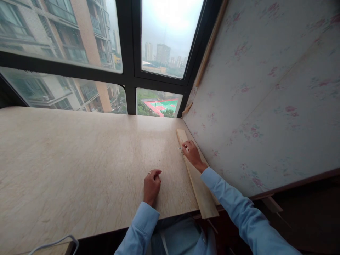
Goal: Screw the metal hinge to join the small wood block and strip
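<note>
A long, pale wooden board (199,189) lies along the wall on the right side of the marble windowsill (87,163), its near end jutting past the front edge. Over the board's far half is my right hand (191,153), thumb and fingers pinched together; whatever they hold is too small to make out. Small thin whitish pieces (180,149) show at the board's left edge, beside those fingertips. My left hand (152,186) rests on the sill left of the board, apart from it. Its fingers are curled in and hide the palm; a ring is on one finger.
Dark-framed windows (130,71) rise behind the sill. The flowered wallpaper wall (252,99) bounds the right side, with a peeling strip (187,109) near the corner. A pale cable (55,242) loops at the lower left. My lap (180,235) is just below the sill's front edge.
</note>
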Motion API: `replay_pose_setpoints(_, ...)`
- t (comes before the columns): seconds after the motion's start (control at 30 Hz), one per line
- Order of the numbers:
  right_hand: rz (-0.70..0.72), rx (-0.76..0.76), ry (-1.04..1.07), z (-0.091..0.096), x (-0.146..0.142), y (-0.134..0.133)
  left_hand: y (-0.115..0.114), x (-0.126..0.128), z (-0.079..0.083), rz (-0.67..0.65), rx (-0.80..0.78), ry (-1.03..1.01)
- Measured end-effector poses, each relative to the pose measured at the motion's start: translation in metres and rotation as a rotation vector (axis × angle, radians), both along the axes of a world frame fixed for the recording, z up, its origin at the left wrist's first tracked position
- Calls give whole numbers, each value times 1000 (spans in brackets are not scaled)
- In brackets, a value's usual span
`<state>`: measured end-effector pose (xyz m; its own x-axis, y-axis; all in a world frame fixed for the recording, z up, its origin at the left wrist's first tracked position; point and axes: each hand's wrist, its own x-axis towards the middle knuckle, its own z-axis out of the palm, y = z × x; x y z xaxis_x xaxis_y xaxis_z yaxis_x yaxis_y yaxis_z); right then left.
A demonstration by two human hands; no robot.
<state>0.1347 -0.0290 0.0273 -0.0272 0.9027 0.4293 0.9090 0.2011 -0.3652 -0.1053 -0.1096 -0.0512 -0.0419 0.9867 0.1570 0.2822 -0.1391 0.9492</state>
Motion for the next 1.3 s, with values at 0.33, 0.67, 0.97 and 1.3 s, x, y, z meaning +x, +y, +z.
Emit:
replay_pose_setpoints(0.33, 259, -173, -432, -25, -42, 2, -1, 1, 0, -3, -15, -37)
replay_pose_setpoints(0.67, 117, -169, -490, -31, -19, -38, -1, 1, -5, -10, 0, 6)
replay_pose_setpoints(0.97, -17, -202, -453, -48, 22, -52, -3, 0, -3, -10, 11, 42)
replay_pose_setpoints(1.3, 28, -239, -435, -47, 36, -40, -4, 0, -1, 0, 17, 69)
